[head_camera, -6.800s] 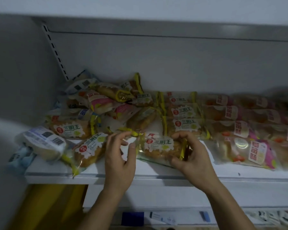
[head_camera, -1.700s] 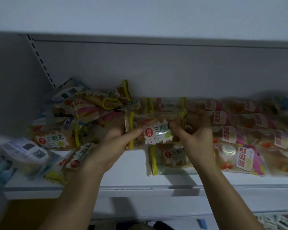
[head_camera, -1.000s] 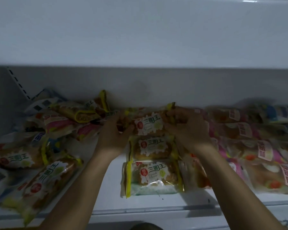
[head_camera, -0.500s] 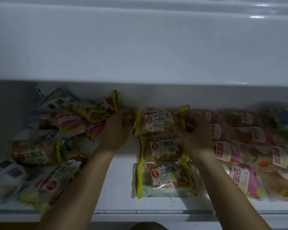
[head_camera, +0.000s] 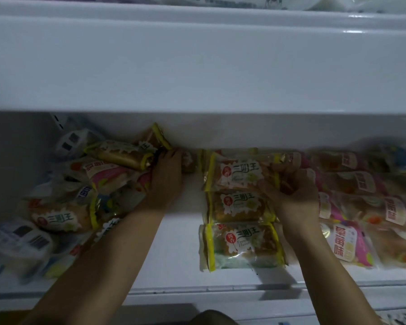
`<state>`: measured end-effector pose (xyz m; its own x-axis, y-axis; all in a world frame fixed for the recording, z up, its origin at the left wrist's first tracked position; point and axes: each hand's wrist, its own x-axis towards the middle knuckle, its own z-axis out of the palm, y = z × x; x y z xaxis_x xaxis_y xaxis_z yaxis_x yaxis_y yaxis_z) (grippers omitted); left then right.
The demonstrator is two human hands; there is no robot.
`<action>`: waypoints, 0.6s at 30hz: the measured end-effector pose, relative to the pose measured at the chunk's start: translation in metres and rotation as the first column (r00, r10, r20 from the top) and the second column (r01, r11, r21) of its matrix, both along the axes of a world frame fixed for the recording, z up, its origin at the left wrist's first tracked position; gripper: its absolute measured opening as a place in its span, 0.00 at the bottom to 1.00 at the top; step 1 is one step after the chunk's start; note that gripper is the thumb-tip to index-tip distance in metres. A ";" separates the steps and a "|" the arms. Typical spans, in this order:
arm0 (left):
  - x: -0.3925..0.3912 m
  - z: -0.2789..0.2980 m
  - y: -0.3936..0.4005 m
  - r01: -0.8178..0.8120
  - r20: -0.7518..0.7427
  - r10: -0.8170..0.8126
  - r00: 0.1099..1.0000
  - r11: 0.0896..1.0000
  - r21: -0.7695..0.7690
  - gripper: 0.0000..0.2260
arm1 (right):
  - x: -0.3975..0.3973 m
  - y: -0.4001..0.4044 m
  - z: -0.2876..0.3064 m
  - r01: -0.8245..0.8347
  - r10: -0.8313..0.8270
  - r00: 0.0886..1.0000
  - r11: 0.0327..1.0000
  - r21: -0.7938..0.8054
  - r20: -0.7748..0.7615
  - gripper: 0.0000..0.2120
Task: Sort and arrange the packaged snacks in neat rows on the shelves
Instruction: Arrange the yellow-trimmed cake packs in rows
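White shelf (head_camera: 178,261) under a white upper shelf (head_camera: 197,66)

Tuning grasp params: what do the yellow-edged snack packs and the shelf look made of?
Yellow-edged snack packs: thin clear plastic film, glossy, it seems; the bread shows through, the film crinkles, and yellow bands run down the ends. Shelf: looks like white painted sheet metal, smooth and semi-gloss, with a folded front lip; coated board cannot be ruled out. The shelf above has the same finish and catches highlights.
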<state>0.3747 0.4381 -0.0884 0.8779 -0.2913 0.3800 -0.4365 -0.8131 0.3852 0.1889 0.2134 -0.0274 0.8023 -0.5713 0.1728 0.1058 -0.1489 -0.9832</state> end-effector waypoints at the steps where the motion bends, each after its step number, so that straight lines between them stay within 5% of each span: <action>1: 0.001 -0.002 0.001 0.020 0.022 -0.019 1.000 0.999 -0.044 0.25 | -0.002 0.001 0.000 0.014 -0.014 1.000 1.000 0.005 0.008 0.18; 7: -0.001 0.010 0.002 0.085 -0.085 -0.092 0.992 0.993 -0.085 0.28 | -0.011 0.009 0.002 0.039 -0.040 0.999 0.999 0.035 0.024 0.17; 11: -0.014 0.043 0.024 0.205 -0.140 -0.211 0.967 0.977 -0.056 0.21 | -0.008 0.015 0.004 0.021 -0.022 0.999 0.998 0.060 0.025 0.17; 18: -0.038 0.041 0.074 0.325 -0.298 -0.195 0.934 0.811 0.487 0.22 | 0.020 0.037 0.005 -0.037 0.035 0.998 0.999 -0.026 -0.060 0.13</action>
